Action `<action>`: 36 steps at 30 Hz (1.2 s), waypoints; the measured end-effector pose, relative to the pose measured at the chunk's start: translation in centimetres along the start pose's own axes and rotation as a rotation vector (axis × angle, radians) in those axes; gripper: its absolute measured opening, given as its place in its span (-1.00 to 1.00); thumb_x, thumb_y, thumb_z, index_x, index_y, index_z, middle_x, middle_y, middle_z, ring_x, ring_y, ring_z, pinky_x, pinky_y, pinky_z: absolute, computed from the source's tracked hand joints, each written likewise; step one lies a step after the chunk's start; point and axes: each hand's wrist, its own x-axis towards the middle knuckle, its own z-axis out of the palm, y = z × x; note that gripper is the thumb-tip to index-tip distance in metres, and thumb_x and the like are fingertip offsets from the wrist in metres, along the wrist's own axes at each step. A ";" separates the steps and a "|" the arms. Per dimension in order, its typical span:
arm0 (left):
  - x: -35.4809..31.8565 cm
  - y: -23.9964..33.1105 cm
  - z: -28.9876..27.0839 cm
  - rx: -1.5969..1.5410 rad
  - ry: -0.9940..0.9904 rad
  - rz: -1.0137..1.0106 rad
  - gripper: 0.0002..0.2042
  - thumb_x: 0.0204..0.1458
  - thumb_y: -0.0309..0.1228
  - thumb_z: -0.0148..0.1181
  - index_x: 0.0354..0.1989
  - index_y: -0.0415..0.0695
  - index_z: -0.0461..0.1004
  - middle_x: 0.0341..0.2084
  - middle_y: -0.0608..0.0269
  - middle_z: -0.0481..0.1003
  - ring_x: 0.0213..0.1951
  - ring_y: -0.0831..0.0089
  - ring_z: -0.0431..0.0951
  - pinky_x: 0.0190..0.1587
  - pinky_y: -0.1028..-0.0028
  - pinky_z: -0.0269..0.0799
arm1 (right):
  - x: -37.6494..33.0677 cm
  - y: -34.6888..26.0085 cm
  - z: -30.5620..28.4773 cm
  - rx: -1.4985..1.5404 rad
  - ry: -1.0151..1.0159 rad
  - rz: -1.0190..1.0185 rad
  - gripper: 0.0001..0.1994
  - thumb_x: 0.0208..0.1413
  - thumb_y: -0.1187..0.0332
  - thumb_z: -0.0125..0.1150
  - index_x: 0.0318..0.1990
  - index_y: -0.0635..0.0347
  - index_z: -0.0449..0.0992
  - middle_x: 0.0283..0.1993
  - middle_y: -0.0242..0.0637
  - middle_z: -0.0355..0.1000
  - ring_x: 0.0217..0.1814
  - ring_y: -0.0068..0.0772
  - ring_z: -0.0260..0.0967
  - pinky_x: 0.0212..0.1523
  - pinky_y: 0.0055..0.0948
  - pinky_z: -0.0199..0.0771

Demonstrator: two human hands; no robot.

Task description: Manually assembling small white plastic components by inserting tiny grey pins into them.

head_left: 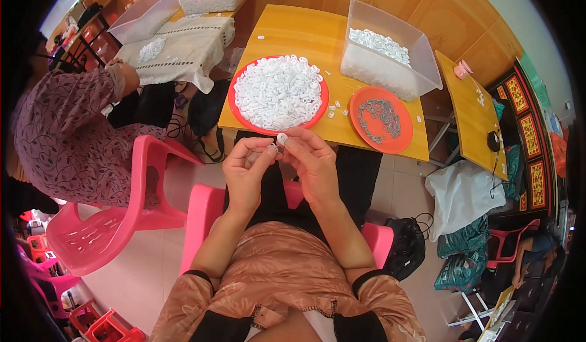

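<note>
Both hands meet near the worktop edge. The left hand and right hand each pinch one small white piece in a tight grip, close to the red plate heaped with more.

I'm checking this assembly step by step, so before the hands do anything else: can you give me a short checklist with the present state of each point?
1. Small white piece held between both hands: ok, pinched at the fingertips of the left hand and right hand.
2. Grip secure: cannot tell, the piece is too small to see how it sits.
3. Supply within reach: ok, the red tray just ahead is heaped with white pieces.
4. Metal parts at hand: ok, the orange plate to the right holds a grey pile.
5. Clear bin: ok, upright on the yellow table, partly filled.
6. Loose pieces: not ok, several lie scattered on the table between tray and plate.
</note>
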 end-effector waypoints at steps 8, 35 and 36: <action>-0.1 -0.1 0.4 0.047 0.042 0.079 -0.87 0.00 -0.61 0.14 -0.25 -0.26 0.42 -0.43 0.22 0.52 -0.39 0.56 0.54 -0.30 0.66 0.41 | -0.2 -0.2 0.8 -0.171 0.021 -0.166 -0.72 0.01 0.56 0.18 -0.07 0.33 0.43 -0.28 -0.28 0.51 -0.32 -0.64 0.38 -0.28 -0.68 0.33; -0.5 -0.4 0.2 0.302 0.055 0.285 -0.85 -0.01 -0.67 0.13 -0.24 -0.28 0.41 -0.42 0.24 0.50 -0.36 0.58 0.52 -0.26 0.64 0.42 | -0.9 -0.7 1.6 -0.331 -0.057 -0.290 -0.74 0.05 0.62 0.11 -0.06 0.40 0.39 -0.29 -0.24 0.48 -0.27 -0.57 0.42 -0.20 -0.62 0.42; -0.5 -0.4 0.0 0.413 0.036 0.346 -0.82 -0.02 -0.67 0.14 -0.22 -0.29 0.41 -0.41 0.25 0.50 -0.37 0.61 0.51 -0.27 0.66 0.41 | -0.9 -0.8 1.7 -0.363 -0.064 -0.330 -0.74 0.05 0.63 0.11 -0.06 0.39 0.38 -0.29 -0.23 0.48 -0.26 -0.57 0.41 -0.20 -0.63 0.42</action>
